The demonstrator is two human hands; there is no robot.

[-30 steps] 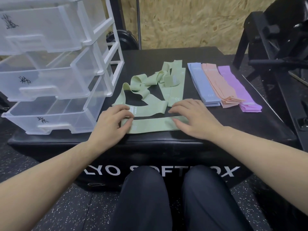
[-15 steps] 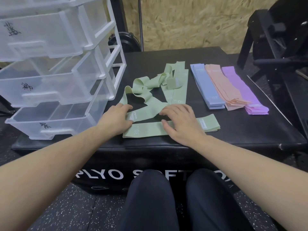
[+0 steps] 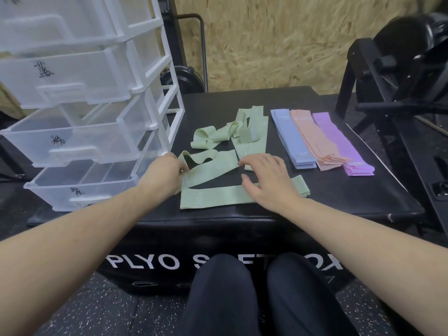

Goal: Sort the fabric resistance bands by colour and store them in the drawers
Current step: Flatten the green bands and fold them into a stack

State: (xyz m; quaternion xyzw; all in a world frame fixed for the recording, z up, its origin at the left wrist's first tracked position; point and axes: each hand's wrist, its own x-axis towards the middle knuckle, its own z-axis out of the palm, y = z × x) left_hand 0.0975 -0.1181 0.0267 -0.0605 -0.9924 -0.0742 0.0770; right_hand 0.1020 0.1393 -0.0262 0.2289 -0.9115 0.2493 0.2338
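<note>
We see a person seated at a black plyo box (image 3: 339,190) that serves as the bench, both bare hands among the green resistance bands. The left hand (image 3: 164,173) has its grip curled onto the looped end of a twisted green band (image 3: 211,166), pinching it at the fold. The right hand (image 3: 266,178) has its grip spread, fingers loosely extended, the palm over a flat green band (image 3: 213,198) that runs along the near edge under both hands. Beyond the fingertips of both hands, more green bands (image 3: 252,132) lie tangled and partly folded. To the right of the right hand, three tidy stacks sit side by side: blue bands (image 3: 288,139), peach bands (image 3: 312,139) and purple bands (image 3: 344,146). Left of the left hand stands a white-framed unit of clear plastic drawers (image 3: 80,139), the drawers pulled out and each marked with black handwriting.
</note>
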